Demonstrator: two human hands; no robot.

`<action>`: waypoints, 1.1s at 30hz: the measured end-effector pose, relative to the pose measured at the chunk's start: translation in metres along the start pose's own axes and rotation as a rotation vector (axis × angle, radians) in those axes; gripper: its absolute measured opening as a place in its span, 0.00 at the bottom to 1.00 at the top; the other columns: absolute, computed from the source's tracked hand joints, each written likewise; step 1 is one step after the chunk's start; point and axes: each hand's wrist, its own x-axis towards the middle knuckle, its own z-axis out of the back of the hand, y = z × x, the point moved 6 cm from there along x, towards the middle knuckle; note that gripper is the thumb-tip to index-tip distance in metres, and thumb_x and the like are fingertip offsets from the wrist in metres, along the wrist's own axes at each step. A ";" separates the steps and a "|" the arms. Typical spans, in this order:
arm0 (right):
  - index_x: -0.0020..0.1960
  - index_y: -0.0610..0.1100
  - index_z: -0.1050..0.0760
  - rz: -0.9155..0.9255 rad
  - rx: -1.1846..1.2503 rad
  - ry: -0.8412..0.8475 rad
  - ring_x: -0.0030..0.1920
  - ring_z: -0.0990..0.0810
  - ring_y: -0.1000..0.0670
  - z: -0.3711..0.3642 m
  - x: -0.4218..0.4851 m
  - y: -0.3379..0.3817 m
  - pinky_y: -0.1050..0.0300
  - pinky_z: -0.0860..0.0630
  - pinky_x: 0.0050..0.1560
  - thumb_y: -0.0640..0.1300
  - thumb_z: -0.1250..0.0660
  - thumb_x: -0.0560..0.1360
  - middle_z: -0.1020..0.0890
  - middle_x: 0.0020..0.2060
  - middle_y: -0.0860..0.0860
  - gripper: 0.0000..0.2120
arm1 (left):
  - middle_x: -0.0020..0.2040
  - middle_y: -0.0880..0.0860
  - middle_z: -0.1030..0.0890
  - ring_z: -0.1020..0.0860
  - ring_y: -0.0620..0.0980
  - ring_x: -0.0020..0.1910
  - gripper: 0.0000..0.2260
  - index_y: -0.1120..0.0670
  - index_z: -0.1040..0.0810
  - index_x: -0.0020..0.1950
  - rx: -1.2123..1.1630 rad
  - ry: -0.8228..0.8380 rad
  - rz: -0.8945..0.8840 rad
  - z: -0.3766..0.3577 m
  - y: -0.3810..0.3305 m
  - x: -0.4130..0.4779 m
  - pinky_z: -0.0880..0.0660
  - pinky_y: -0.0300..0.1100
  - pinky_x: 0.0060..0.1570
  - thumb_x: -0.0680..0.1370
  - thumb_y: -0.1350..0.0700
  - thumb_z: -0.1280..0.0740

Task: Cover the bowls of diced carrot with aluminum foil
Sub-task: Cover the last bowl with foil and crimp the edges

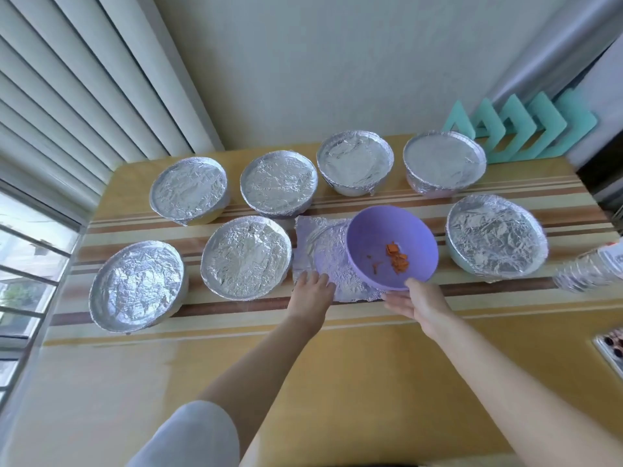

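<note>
Both forearms reach up from the frame's bottom. The left hand (312,288) lies flat at centre. The right hand (418,299) pinches the purple bowl (381,237).

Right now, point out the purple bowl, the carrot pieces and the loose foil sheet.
purple bowl (374,234): head view, bare inner wall.
carrot pieces (396,259): head view, middle of the pile.
loose foil sheet (324,252): head view, crinkled middle left of the bowl.

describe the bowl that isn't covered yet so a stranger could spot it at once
On the yellow striped table, look to the nearer row, right of middle. The tilted purple plastic bowl, held at its near rim by the right hand, is the only one without foil, showing diced orange carrot.
</note>
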 end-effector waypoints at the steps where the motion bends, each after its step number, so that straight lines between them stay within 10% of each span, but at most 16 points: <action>1: 0.62 0.35 0.33 0.015 -0.008 0.008 0.39 0.19 0.44 0.003 -0.001 0.002 0.51 0.19 0.37 0.35 0.51 0.80 0.21 0.42 0.38 0.14 | 0.46 0.54 0.22 0.24 0.56 0.49 0.12 0.55 0.21 0.46 -0.021 -0.009 0.004 0.001 0.001 0.001 0.28 0.47 0.51 0.65 0.60 0.25; 5: 0.57 0.35 0.31 0.099 -0.096 -0.001 0.37 0.17 0.44 0.022 -0.010 0.006 0.56 0.18 0.35 0.34 0.47 0.79 0.19 0.39 0.40 0.10 | 0.55 0.55 0.25 0.28 0.57 0.58 0.10 0.56 0.28 0.56 -0.120 -0.061 0.049 0.001 0.011 0.005 0.33 0.46 0.52 0.77 0.65 0.43; 21: 0.45 0.37 0.24 0.163 -0.549 0.109 0.30 0.22 0.48 0.064 -0.028 -0.044 0.58 0.21 0.28 0.35 0.41 0.78 0.21 0.33 0.44 0.08 | 0.46 0.58 0.20 0.25 0.62 0.45 0.08 0.57 0.26 0.50 -0.603 -0.326 0.232 0.066 0.015 -0.010 0.39 0.45 0.35 0.81 0.55 0.43; 26: 0.43 0.45 0.26 0.209 -0.685 0.043 0.38 0.22 0.48 0.066 -0.029 -0.050 0.44 0.22 0.49 0.54 0.37 0.75 0.22 0.35 0.50 0.12 | 0.46 0.52 0.23 0.24 0.59 0.42 0.06 0.54 0.23 0.48 -0.646 -0.438 0.110 0.076 -0.004 -0.026 0.33 0.45 0.33 0.79 0.56 0.39; 30: 0.65 0.45 0.30 0.409 -0.625 -0.063 0.63 0.26 0.48 0.062 -0.043 -0.017 0.51 0.31 0.63 0.58 0.43 0.78 0.24 0.61 0.53 0.22 | 0.40 0.52 0.24 0.24 0.56 0.35 0.06 0.54 0.22 0.44 -0.527 -0.484 -0.012 0.080 -0.023 -0.038 0.36 0.41 0.27 0.77 0.57 0.38; 33: 0.69 0.44 0.35 0.512 -0.477 0.016 0.64 0.28 0.53 0.045 -0.053 0.008 0.54 0.33 0.65 0.58 0.42 0.78 0.26 0.62 0.54 0.26 | 0.35 0.50 0.26 0.25 0.52 0.31 0.03 0.52 0.22 0.39 -0.355 -0.554 -0.125 0.087 -0.043 -0.048 0.34 0.39 0.24 0.68 0.60 0.33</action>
